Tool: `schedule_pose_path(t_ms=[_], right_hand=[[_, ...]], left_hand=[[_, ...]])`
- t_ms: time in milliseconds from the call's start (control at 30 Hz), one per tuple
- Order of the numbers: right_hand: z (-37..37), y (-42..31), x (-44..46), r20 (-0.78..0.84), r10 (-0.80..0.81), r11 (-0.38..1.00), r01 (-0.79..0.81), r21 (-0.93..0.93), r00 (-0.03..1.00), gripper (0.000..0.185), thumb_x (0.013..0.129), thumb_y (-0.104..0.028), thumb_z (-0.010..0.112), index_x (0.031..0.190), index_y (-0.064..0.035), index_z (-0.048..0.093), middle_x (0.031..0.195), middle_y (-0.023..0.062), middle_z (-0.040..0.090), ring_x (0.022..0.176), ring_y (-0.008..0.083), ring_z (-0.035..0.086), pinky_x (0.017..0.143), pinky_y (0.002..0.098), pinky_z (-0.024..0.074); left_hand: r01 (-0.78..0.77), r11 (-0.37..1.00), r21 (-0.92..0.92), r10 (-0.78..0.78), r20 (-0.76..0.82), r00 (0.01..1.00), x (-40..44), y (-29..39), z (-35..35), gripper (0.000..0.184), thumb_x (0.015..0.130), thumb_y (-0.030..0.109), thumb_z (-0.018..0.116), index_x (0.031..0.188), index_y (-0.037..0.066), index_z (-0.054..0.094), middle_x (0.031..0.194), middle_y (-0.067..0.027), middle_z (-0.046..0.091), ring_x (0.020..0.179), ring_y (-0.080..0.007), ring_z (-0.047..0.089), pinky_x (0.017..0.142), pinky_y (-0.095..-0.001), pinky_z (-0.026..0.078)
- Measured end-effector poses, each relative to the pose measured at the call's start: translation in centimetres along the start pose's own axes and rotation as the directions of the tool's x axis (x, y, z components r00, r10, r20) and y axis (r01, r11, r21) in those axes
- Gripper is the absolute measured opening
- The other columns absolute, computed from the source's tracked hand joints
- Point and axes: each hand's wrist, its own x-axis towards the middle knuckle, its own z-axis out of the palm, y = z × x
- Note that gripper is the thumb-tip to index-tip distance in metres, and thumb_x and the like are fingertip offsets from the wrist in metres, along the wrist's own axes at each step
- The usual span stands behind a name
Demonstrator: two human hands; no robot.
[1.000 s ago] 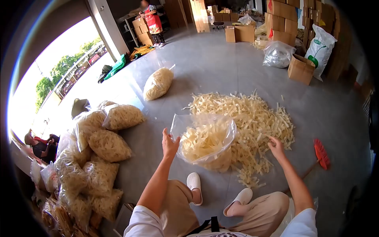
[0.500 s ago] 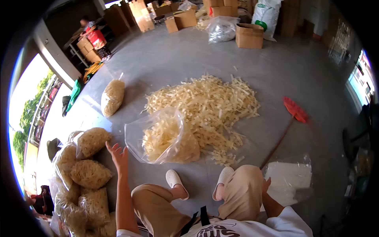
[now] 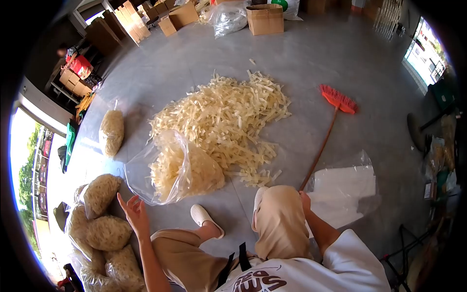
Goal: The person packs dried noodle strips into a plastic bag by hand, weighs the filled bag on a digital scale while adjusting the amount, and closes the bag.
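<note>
My left hand (image 3: 135, 214) is raised with spread fingers and holds nothing, close to the stuffed bags on the left. Partly hidden by my knee, my right hand (image 3: 305, 200) is closed at the lower end of the red broom's handle (image 3: 321, 151); the bristled head (image 3: 339, 99) lies farther out on the floor. Ahead of my feet, an open clear plastic bag (image 3: 182, 170) lies tilted, its mouth towards the left, with pale yellow strips inside. Behind and beside it spreads a loose heap of the same strips (image 3: 228, 109).
Filled bags (image 3: 108, 233) are piled at the lower left, and a single one (image 3: 112, 132) stands beyond. White plastic sheeting (image 3: 343, 190) lies right of my knee. A cardboard box (image 3: 265, 20) is at the back. Another person (image 3: 78, 63) stands at the far left.
The view has swung right and down. My right hand has moved from beside the heap to the broom handle's end. My left hand has left the open bag's side and moved left.
</note>
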Motion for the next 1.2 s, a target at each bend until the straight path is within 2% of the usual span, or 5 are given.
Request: schedule_pose_path(t_ms=[667, 867, 967, 1067, 1200], right_hand=[[4.8, 2.0, 0.6, -0.024, 0.001, 0.988, -0.004, -0.152, 1.000, 0.037, 0.068, -0.017, 0.064, 0.104, -0.0134, 0.059, 0.069, 0.0151, 0.055, 0.080, 0.0355, 0.055, 0.068, 0.0420, 0.0437], [-2.3, -5.2, -2.0, -0.597, 0.020, 0.998, 0.017, 0.057, 0.802, 0.058, 0.072, -0.010, 0.061, 0.125, -0.0144, 0.039, 0.070, 0.0179, 0.051, 0.079, 0.0342, 0.055, 0.072, 0.0406, 0.0439], [-7.3, -6.0, -1.1, -0.091, 0.635, 0.607, -0.423, 0.673, 0.767, 0.042, 0.081, -0.012, 0.055, 0.121, -0.0090, 0.043, 0.075, 0.0165, 0.052, 0.071, 0.0267, 0.052, 0.066, 0.0356, 0.0413], [-6.0, 0.3, 1.0, -0.440, 0.175, 0.938, -0.013, 0.347, 0.880, 0.032, 0.086, -0.015, 0.050, 0.117, -0.0115, 0.045, 0.061, 0.0042, 0.044, 0.046, 0.0126, 0.041, 0.040, 0.0273, 0.0327], [-6.9, -1.1, 2.9, -0.420, 0.009, 0.956, 0.116, 0.270, 0.908, 0.026, 0.089, -0.015, 0.048, 0.115, -0.0117, 0.046, 0.054, -0.0013, 0.039, 0.038, 0.0070, 0.036, 0.031, 0.0245, 0.0297]], left_hand=[[-0.050, 0.993, 0.109, 0.045, 0.046, 0.998, 0.4, 0.5, 1.0, 0.076, 0.077, -0.002, 0.053, 0.140, 0.016, 0.015, 0.101, -0.0094, 0.057, 0.078, -0.0134, 0.056, 0.063, -0.0233, 0.045], [-0.084, 0.988, 0.131, 0.074, 0.077, 0.994, 0.2, 1.0, 0.9, 0.077, 0.076, -0.004, 0.053, 0.140, 0.015, 0.016, 0.099, -0.0097, 0.057, 0.078, -0.0140, 0.057, 0.062, -0.0235, 0.046], [-0.132, 0.982, 0.136, 0.120, 0.095, 0.988, 0.2, 1.0, 0.7, 0.076, 0.076, -0.005, 0.053, 0.140, 0.014, 0.016, 0.099, -0.0100, 0.057, 0.077, -0.0146, 0.057, 0.062, -0.0242, 0.046], [-0.098, 0.984, 0.146, 0.086, 0.086, 0.993, 0.3, 0.8, 0.5, 0.076, 0.075, -0.005, 0.053, 0.140, 0.014, 0.017, 0.097, -0.0102, 0.058, 0.075, -0.0147, 0.057, 0.061, -0.0247, 0.046], [-0.070, 0.988, 0.139, 0.056, 0.101, 0.993, 0.6, 0.7, 0.8, 0.076, 0.075, -0.006, 0.053, 0.139, 0.013, 0.019, 0.095, -0.0103, 0.058, 0.072, -0.0142, 0.056, 0.061, -0.0246, 0.047]])
